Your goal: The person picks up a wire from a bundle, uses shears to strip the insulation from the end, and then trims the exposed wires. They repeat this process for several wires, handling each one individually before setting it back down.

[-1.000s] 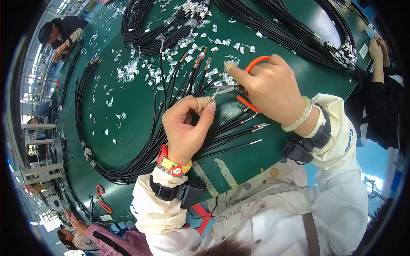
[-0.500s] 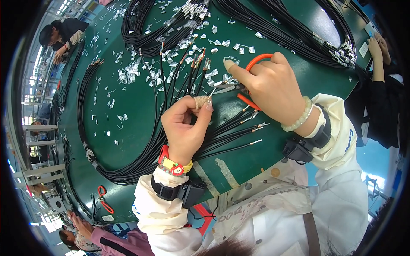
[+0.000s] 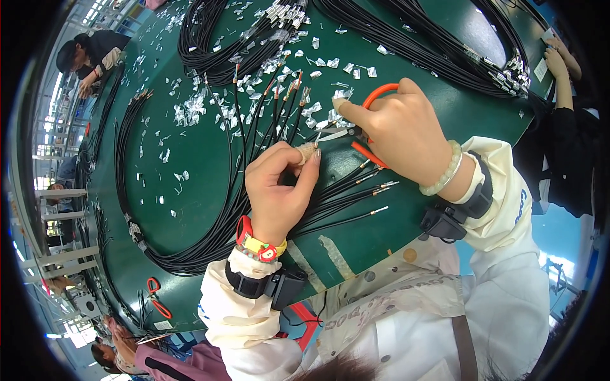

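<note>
In my head view, the bare left hand [image 3: 270, 190] pinches a thin pale wire end [image 3: 317, 141] at centre; the right hand [image 3: 403, 130], toward two o'clock, grips orange-handled metal scissors [image 3: 354, 132]. Should that pinch slip, I'd fear nicked fingertips [image 3: 307, 153].

Passage: green tabletop [image 3: 473, 114] right of hands [image 3: 406, 133] | obstacles: black cables [image 3: 184, 262] beneath, silvery scraps [image 3: 190, 112] beyond

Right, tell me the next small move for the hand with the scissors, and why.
Probably, the right hand should lightly close the orange-handled scissors at the cable tip. The left hand pinches just below that tip, the blades lie right by it, and the handles stand apart. Whether blade and tip already touch, I cannot tell.
</note>
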Demonstrator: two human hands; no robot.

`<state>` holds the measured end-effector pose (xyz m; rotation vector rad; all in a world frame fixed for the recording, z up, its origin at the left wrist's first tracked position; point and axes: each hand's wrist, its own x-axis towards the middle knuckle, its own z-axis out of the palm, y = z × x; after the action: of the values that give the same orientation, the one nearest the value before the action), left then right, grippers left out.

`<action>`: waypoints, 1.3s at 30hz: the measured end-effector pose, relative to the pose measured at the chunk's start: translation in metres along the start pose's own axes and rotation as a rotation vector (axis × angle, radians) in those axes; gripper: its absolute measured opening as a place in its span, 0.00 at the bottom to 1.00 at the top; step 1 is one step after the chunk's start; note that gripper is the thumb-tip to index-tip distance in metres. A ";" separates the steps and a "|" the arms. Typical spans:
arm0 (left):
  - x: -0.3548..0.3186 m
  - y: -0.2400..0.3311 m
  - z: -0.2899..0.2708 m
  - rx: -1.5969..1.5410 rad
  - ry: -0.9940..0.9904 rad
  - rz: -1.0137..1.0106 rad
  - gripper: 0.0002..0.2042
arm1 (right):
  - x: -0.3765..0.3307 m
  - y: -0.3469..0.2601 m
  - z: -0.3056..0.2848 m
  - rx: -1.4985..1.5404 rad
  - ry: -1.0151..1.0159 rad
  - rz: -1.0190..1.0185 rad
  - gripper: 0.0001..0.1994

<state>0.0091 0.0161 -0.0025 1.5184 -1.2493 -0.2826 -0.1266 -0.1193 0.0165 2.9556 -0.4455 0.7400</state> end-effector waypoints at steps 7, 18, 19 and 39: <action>0.001 -0.001 -0.003 0.051 -0.083 -0.168 0.02 | 0.005 0.001 -0.006 0.249 0.001 0.012 0.17; 0.001 -0.005 -0.005 -0.128 -0.091 -0.236 0.06 | 0.008 0.009 0.007 -0.028 0.126 -0.120 0.15; 0.001 -0.006 -0.006 -0.107 -0.098 -0.224 0.06 | 0.008 0.009 0.008 -0.043 0.095 -0.118 0.15; -0.001 -0.006 -0.005 -0.077 -0.093 -0.255 0.04 | 0.007 0.007 0.007 -0.099 0.027 -0.119 0.13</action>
<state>0.0157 0.0189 -0.0057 1.6135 -1.1028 -0.5678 -0.1193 -0.1288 0.0133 2.8477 -0.2928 0.7213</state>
